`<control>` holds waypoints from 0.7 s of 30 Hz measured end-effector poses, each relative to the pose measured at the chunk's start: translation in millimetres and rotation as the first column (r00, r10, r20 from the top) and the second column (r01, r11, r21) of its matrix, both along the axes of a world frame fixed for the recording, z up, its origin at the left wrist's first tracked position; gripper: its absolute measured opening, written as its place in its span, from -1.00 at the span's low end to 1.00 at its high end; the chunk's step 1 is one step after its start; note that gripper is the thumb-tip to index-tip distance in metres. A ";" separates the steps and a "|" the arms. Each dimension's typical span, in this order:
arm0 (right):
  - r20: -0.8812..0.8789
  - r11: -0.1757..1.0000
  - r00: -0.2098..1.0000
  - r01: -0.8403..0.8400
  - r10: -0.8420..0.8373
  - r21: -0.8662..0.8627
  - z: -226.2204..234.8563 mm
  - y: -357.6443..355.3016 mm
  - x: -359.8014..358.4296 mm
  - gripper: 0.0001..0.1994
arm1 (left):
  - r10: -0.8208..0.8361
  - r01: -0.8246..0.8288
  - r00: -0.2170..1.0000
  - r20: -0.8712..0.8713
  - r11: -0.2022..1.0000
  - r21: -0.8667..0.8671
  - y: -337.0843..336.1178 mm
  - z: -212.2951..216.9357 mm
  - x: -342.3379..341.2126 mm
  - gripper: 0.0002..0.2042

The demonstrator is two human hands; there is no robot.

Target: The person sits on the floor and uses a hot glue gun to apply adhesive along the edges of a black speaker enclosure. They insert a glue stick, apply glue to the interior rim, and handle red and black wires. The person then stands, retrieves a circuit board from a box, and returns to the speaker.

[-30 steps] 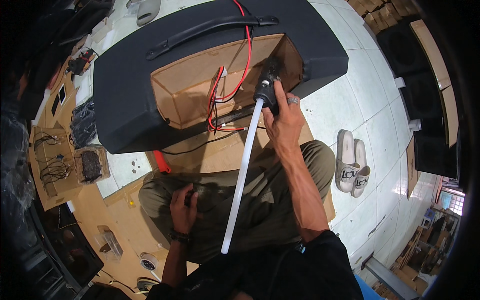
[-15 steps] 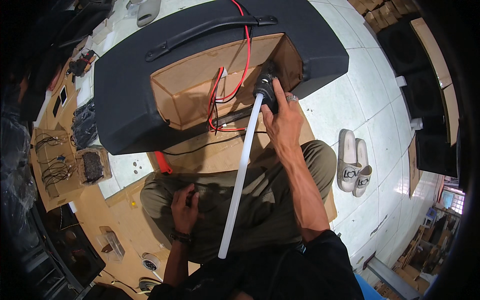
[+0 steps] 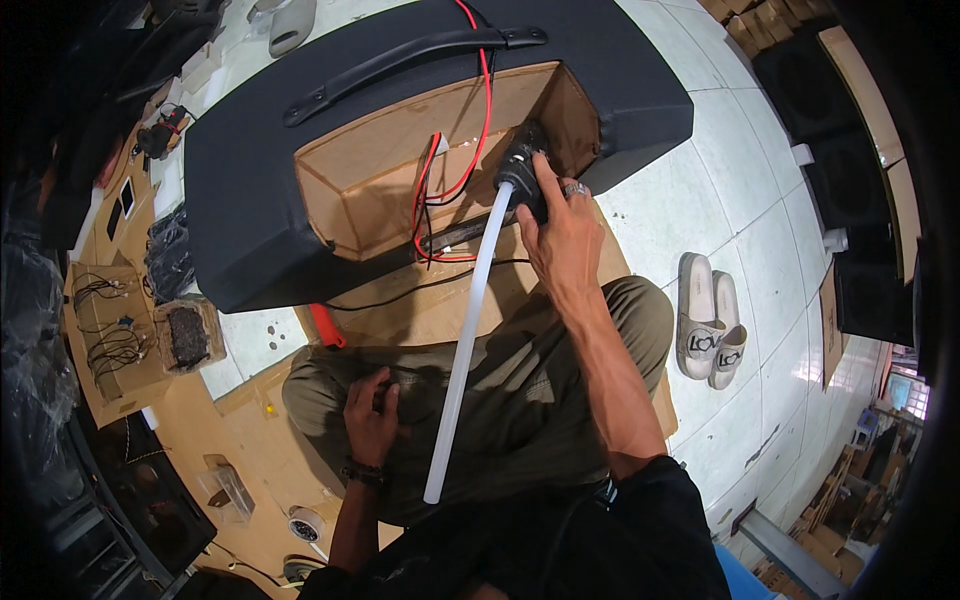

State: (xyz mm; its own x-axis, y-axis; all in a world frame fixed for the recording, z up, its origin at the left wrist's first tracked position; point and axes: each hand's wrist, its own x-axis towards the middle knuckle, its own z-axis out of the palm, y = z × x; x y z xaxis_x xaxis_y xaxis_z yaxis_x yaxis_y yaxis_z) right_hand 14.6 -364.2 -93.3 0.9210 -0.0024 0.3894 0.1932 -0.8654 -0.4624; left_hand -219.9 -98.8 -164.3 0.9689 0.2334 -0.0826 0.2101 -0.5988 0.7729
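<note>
My right hand [image 3: 562, 228] is closed round a black hot glue gun [image 3: 520, 172]. A long, whitish glue stick [image 3: 465, 345] runs out of its rear end, slanting down over my lap. The gun's front reaches into the opening of a large black speaker cabinet [image 3: 245, 215], beside the right inner wall of bare wood; its nozzle is hidden. Red and black wires [image 3: 487, 110] hang over the cabinet into the opening. Resting on my left thigh, my left hand [image 3: 370, 425] is empty, its fingers loosely bent and apart.
A black carrying handle [image 3: 400, 62] spans the cabinet top. Near its lower edge lies a red-handled tool [image 3: 326, 326] on cardboard. Cardboard boxes with cables [image 3: 118, 345] stand at left. Sandals [image 3: 698, 320] lie on the white tiles at right, with more black cabinets [image 3: 815, 100] beyond.
The glue gun and my right hand have shifted slightly left, and the stick's free end has swung a little left and up. My left hand stays on my thigh.
</note>
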 end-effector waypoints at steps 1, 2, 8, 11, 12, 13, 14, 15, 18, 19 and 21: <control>0.007 1.000 1.000 0.005 -0.005 0.001 2.5 -0.9 -1.6 -0.31 | -0.010 0.010 1.000 -0.001 1.000 0.012 0.3 -1.0 0.1 -0.72; 0.015 1.000 1.000 0.004 -0.004 0.008 5.6 0.9 -3.0 -0.31 | -0.014 0.014 1.000 -0.001 0.999 0.031 1.8 -1.6 -0.4 -0.72; 0.177 0.999 0.984 -0.020 0.011 0.046 37.1 2.0 -7.0 -0.25 | 0.018 -0.018 0.999 -0.028 1.000 -0.011 -1.2 0.5 0.0 -0.72; 0.180 0.993 0.983 -0.060 0.041 0.102 53.6 5.9 -21.9 -0.24 | 0.045 -0.046 0.998 -0.045 0.999 -0.025 -0.4 4.2 -0.5 -0.71; 0.165 0.991 0.984 -0.087 0.070 0.102 55.1 4.6 -31.0 -0.24 | 0.047 -0.049 0.998 -0.040 0.998 -0.042 -1.1 4.2 -0.5 -0.71; 0.150 0.988 0.984 -0.116 0.100 0.103 54.0 2.7 -40.5 -0.25 | 0.051 -0.053 0.998 -0.036 0.997 -0.058 -1.2 3.3 -0.9 -0.71; 0.136 0.984 0.982 -0.144 0.130 0.103 52.1 0.1 -50.8 -0.25 | 0.054 -0.056 0.998 -0.030 0.995 -0.077 -1.6 2.0 -1.3 -0.72; 0.120 0.981 0.982 -0.158 0.145 0.109 44.4 -2.1 -62.6 -0.25 | 0.025 -0.024 0.999 0.022 0.999 -0.037 -0.6 1.0 -2.0 -0.72; 0.018 0.981 0.991 -0.132 0.131 0.144 30.2 -1.0 -90.5 -0.26 | -0.036 0.032 0.994 0.105 0.999 0.038 2.4 1.7 -3.6 -0.73; -0.005 0.979 0.990 -0.137 0.139 0.151 26.3 -1.2 -97.0 -0.26 | -0.034 0.032 0.995 0.093 0.999 0.023 2.4 3.3 -3.7 -0.73; -0.098 0.984 0.984 -0.136 0.148 0.119 29.1 -0.7 -110.4 -0.27 | -0.043 0.044 0.999 0.029 0.998 -0.035 0.5 11.3 -2.3 -0.75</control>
State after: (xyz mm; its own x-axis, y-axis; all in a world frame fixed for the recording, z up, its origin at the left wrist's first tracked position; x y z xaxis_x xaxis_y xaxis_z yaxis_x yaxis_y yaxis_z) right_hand -95.8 -364.9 -64.2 0.9511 0.0939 0.2943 0.2555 -0.7746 -0.5786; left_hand -222.2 -98.3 -153.0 0.9802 0.1882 -0.0621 0.1618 -0.5791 0.7991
